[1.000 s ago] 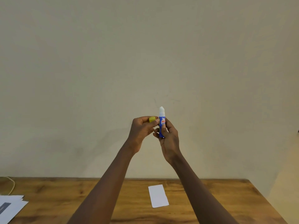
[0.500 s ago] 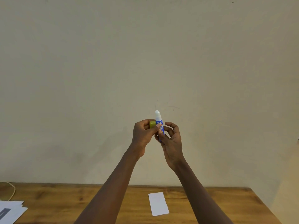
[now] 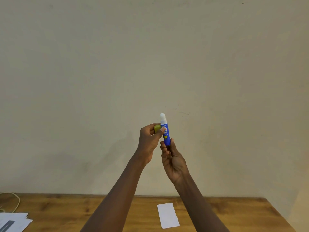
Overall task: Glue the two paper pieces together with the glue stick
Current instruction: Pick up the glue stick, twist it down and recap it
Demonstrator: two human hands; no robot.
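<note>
A blue glue stick (image 3: 165, 133) stands upright in front of the wall, uncapped, with its white glue tip showing on top. My right hand (image 3: 172, 158) grips its lower end. My left hand (image 3: 149, 141) holds the yellow cap (image 3: 157, 128) in its fingers, and its thumb rests against the side of the tube. Far below, a small white paper piece (image 3: 168, 216) lies flat on the wooden table (image 3: 66, 211), between my forearms. I see only this one small piece.
A stack of white sheets (image 3: 13, 222) with a grey mark lies at the table's left front. A thin pale cord (image 3: 15, 202) curls at the far left edge. A plain beige wall rises right behind the table.
My right hand has slid down to the tube's lower end, baring more of the blue label. The cap stays in my left hand. The view tilted up slightly.
</note>
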